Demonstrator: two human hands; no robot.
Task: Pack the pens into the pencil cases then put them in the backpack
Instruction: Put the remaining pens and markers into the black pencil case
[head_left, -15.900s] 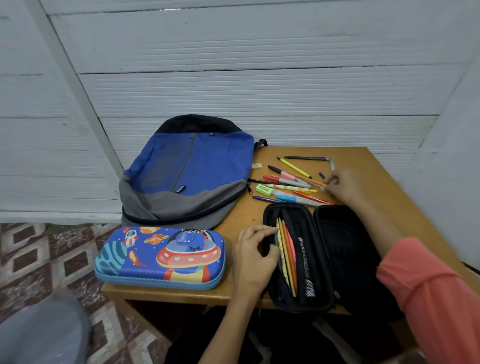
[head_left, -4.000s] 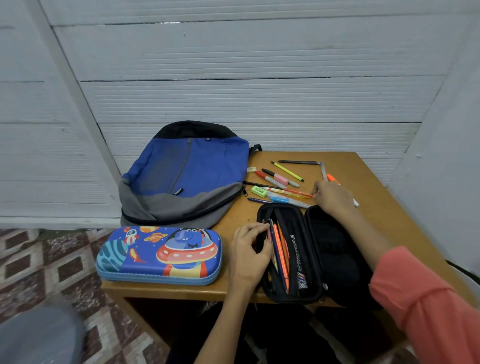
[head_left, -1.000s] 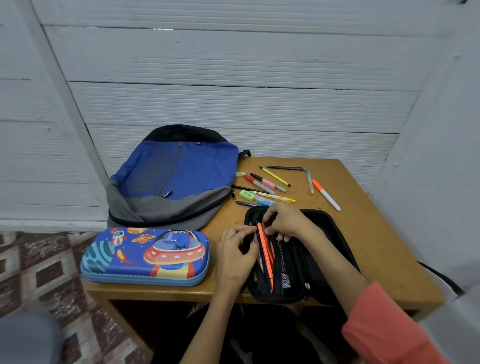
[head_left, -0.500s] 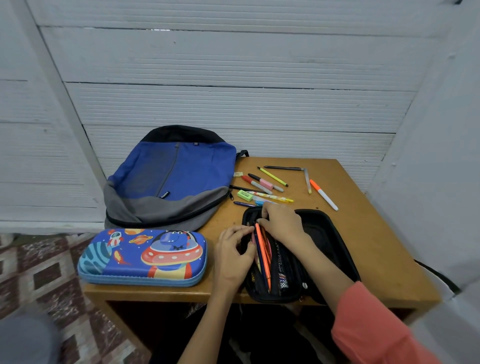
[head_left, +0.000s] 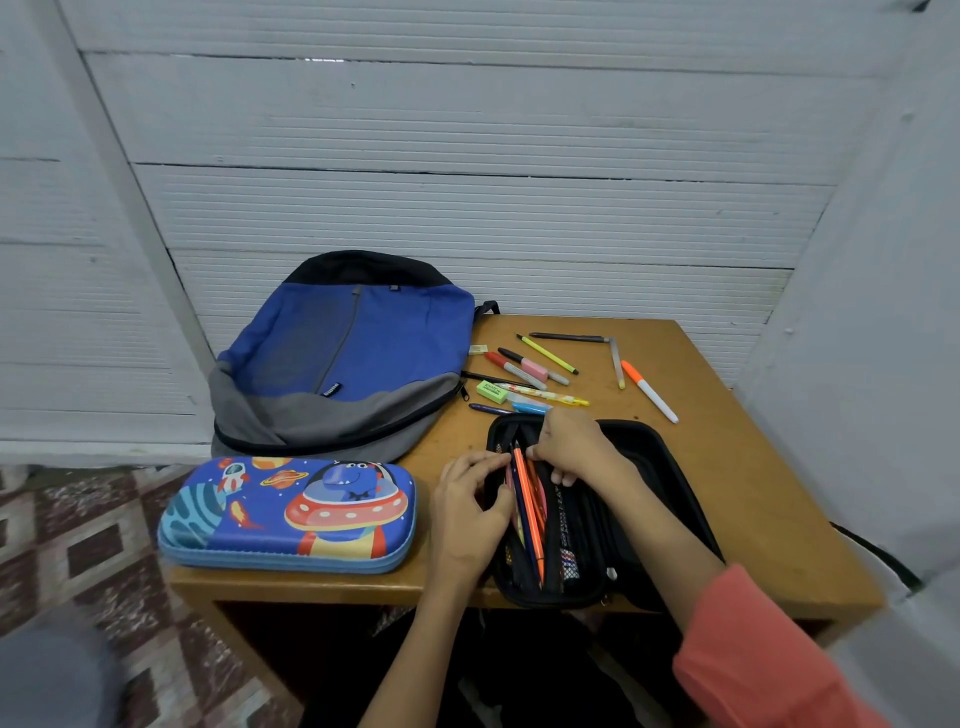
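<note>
Left hand (head_left: 465, 512) grips the black case (head_left: 662, 467); right hand (head_left: 574, 444) pinches pens (head_left: 527, 499) inside it. Beyond, loose pens (head_left: 649, 392) lie unpacked.

A wooden tabletop (head_left: 727, 493) stands in a corner of white ribbed wall panels (head_left: 467, 208). One wall runs beyond the fingers (head_left: 478, 462), and a plain side wall (head_left: 857, 364) rises to their right. Left of the fingers and lower down, the floor (head_left: 78, 545) shows maroon-and-white square tiles. The light is soft and even.
</note>
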